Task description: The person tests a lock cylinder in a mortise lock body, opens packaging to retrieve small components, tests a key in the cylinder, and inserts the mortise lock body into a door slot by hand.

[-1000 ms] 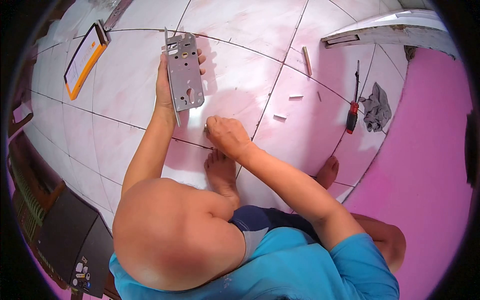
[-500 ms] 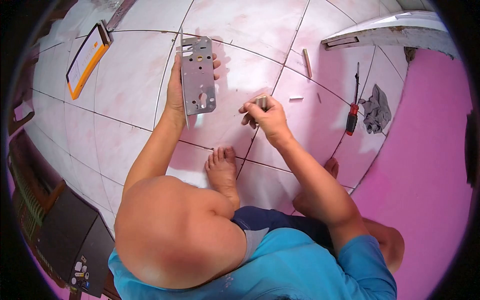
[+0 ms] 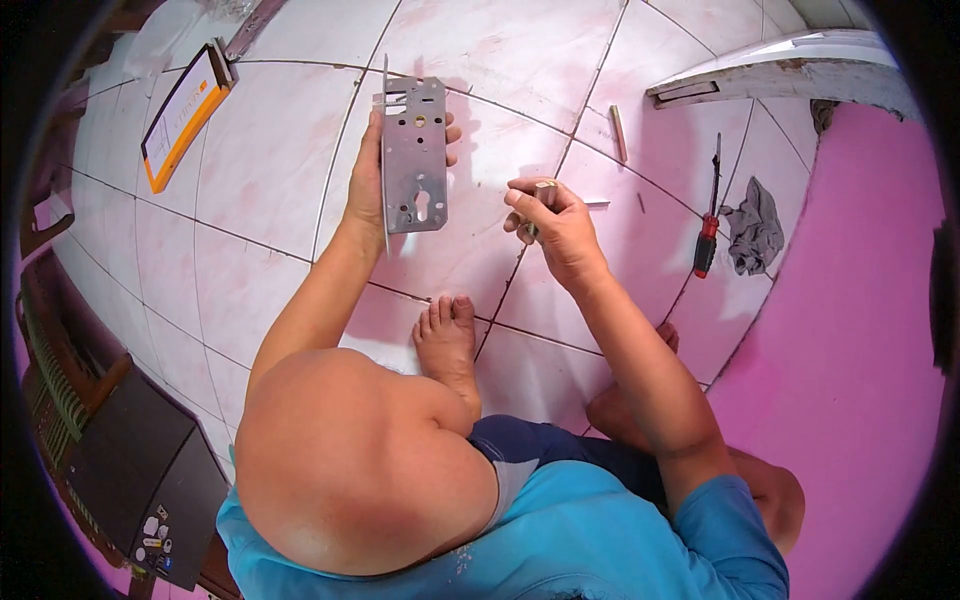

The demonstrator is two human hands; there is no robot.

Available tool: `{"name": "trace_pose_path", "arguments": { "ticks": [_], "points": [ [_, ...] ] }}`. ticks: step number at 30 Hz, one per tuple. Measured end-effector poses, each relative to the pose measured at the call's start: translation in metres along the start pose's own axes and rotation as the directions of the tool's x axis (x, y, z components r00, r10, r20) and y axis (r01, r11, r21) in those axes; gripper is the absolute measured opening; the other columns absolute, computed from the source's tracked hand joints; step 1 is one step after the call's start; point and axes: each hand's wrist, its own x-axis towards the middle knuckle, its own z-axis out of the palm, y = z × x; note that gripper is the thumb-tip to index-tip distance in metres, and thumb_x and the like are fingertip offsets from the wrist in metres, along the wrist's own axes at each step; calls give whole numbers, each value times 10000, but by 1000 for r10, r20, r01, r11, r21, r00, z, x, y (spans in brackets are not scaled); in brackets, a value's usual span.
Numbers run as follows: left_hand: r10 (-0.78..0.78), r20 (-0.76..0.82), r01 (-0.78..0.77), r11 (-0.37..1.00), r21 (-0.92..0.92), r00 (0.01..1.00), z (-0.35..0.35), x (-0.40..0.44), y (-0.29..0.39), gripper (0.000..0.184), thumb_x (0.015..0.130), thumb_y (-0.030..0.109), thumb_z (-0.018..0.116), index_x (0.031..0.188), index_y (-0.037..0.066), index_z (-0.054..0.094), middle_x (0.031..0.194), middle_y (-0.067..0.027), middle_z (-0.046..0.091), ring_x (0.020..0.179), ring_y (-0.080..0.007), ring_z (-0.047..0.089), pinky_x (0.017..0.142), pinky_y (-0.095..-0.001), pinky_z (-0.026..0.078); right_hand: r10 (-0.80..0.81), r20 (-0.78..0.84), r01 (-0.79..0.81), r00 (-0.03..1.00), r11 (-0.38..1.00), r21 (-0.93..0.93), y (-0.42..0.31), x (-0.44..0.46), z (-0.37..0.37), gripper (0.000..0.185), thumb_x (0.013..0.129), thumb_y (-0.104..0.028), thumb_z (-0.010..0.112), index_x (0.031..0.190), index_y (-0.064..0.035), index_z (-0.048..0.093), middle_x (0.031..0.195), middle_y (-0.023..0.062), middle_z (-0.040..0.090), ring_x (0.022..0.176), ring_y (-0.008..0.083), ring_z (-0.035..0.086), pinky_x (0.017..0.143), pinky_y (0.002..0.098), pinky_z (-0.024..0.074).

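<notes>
My left hand (image 3: 368, 180) is closed around a grey mortise lock case (image 3: 415, 160), held upright with its long faceplate on the left side. A keyhole-shaped opening shows in the lower part of the case, and my fingertips come round its right edge. To the right, apart from the case, my right hand (image 3: 565, 228) pinches a short metal lock cylinder (image 3: 544, 193) between thumb and fingers. Part of the cylinder is hidden by the fingers.
A screwdriver (image 3: 707, 235) and a crumpled grey cloth (image 3: 755, 228) lie on the tiled floor at right. A thin strip (image 3: 618, 133) lies further up, below a white door edge (image 3: 770, 78). An orange-edged box (image 3: 185, 120) is at upper left, a black laptop-like panel (image 3: 130, 450) at lower left.
Both hands have shifted slightly right in view, with the lock case and the cylinder still in them. The right hand has turned the cylinder a little.
</notes>
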Motion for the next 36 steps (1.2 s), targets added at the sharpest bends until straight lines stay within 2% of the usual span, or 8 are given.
{"name": "trace_pose_path", "arguments": {
  "ticks": [4, 10, 14, 16, 20, 23, 31, 36],
  "points": [
    [-43, -18, 43, 999, 20, 999, 1, -3, -1, 742, 1036, 627, 297, 1408, 25, 520, 1228, -161, 669, 950, -227, 694, 830, -332, 575, -5, -72, 4, 997, 1000, -13, -1, 1, 3, 334, 900, -160, 759, 1157, 22, 647, 904, 63, 691, 772, 162, 700, 620, 251, 463],
    [-48, 54, 49, 999, -12, 997, 10, -5, -9, 736, 1041, 602, 320, 1446, 4, 463, 1293, -175, 615, 1074, -240, 661, 851, -340, 588, 14, -95, -10, 995, 999, 43, -3, 4, 5, 358, 941, -207, 690, 1189, 46, 631, 1010, 101, 692, 805, 168, 694, 639, 265, 474],
    [-80, 27, 79, 997, 17, 996, 17, -9, -10, 769, 1033, 652, 265, 1394, 28, 532, 1190, -182, 693, 919, -239, 701, 843, -344, 572, 34, -47, -26, 998, 986, 167, -7, 6, 4, 350, 963, -211, 623, 1202, 45, 629, 1046, 118, 688, 810, 175, 691, 640, 270, 477],
    [-96, 111, 100, 995, -29, 989, 21, -11, -8, 753, 1042, 615, 292, 1461, 7, 440, 1309, -167, 609, 1129, -248, 643, 908, -366, 567, 6, -31, -1, 999, 984, 176, -9, 7, 6, 332, 966, -174, 580, 1214, 41, 624, 1040, 117, 688, 803, 177, 689, 629, 275, 476],
    [-60, 49, 61, 998, -18, 997, 34, -13, -11, 766, 1035, 652, 248, 1416, 46, 520, 1261, -178, 661, 1044, -247, 668, 928, -376, 546, -28, -67, 31, 997, 999, 39, -15, 7, 15, 337, 994, -159, 548, 1255, 47, 604, 1071, 113, 685, 813, 174, 689, 616, 267, 492],
    [-96, 49, 100, 992, -79, 994, 45, -18, -7, 726, 1051, 615, 231, 1434, 61, 500, 1310, -152, 635, 1146, -251, 629, 968, -392, 537, -89, -60, 86, 994, 995, -49, -18, 9, 19, 335, 1006, -176, 564, 1254, 46, 606, 1090, 115, 688, 838, 177, 701, 606, 273, 490],
    [-119, 146, 141, 979, -149, 982, 35, -17, -23, 653, 1083, 524, 200, 1414, 57, 515, 1245, -150, 657, 1105, -241, 652, 951, -384, 554, -159, -72, 158, 985, 987, -20, -21, 14, 16, 347, 1005, -156, 590, 1277, 59, 604, 1105, 108, 703, 964, 190, 705, 801, 294, 511],
    [-162, 155, 196, 951, -240, 975, 38, -21, -34, 656, 1082, 513, 184, 1479, 55, 434, 1378, -159, 572, 1272, -307, 569, 1103, -466, 447, -229, -106, 223, 968, 973, -59, -17, 20, 11, 357, 1002, -159, 598, 1288, 56, 609, 1123, 112, 707, 1028, 183, 669, 908, 312, 490]
  ]
}}
